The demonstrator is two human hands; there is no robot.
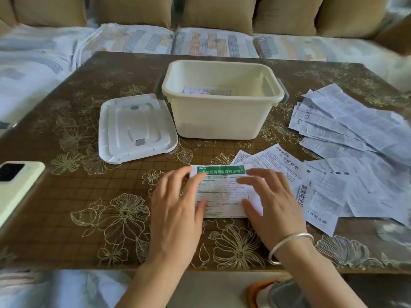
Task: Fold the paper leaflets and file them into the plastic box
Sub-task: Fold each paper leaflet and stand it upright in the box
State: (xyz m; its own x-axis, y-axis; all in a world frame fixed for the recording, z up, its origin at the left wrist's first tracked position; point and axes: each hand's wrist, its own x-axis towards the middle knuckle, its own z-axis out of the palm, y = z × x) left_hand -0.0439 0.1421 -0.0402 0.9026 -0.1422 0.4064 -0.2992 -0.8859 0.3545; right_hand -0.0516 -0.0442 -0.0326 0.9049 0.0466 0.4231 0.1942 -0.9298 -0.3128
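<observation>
We are looking down at a patterned surface [89, 196]. Our left hand [178, 210] and right hand [269, 203] are lying flat, fingers straight, pressing a green-headed leaflet [222, 192] at 6 o'clock. Its title band is pointing to 12 o'clock, and its long axis appears to be running 9 to 3. At 12 o'clock the plastic box [222, 121] is holding a few folded leaflets [206, 90]. A loose pile [355, 141] is waiting at 2 to 3 o'clock, so we are judging most work is left.
</observation>
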